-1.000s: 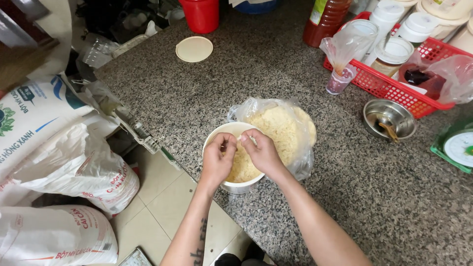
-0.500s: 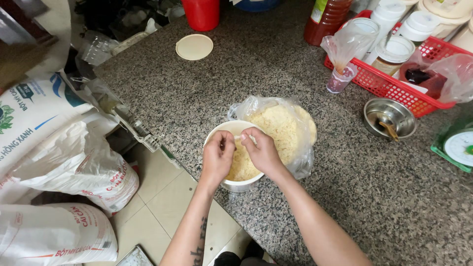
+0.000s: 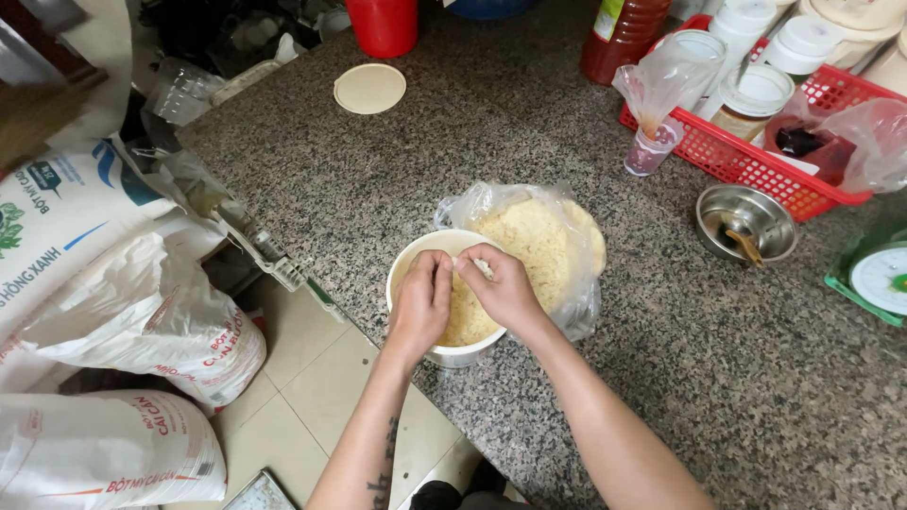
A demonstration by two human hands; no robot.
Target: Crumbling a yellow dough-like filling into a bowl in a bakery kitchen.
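Observation:
A white round container stands near the front edge of a speckled granite counter and holds pale yellow crumbly food. Both hands are over it. My left hand and my right hand meet fingertip to fingertip, pinching a small clump of the yellow food above the container. Just behind, touching the container, lies a clear plastic bag full of the same yellow stuff.
A cream lid lies at the counter's far left. A red basket with jars and bags stands at the right, a steel bowl beside it, a green scale at the edge. White sacks lie on the floor.
The hands stay over the container; the fingertips have drawn closer together on the food. Nothing else has moved.

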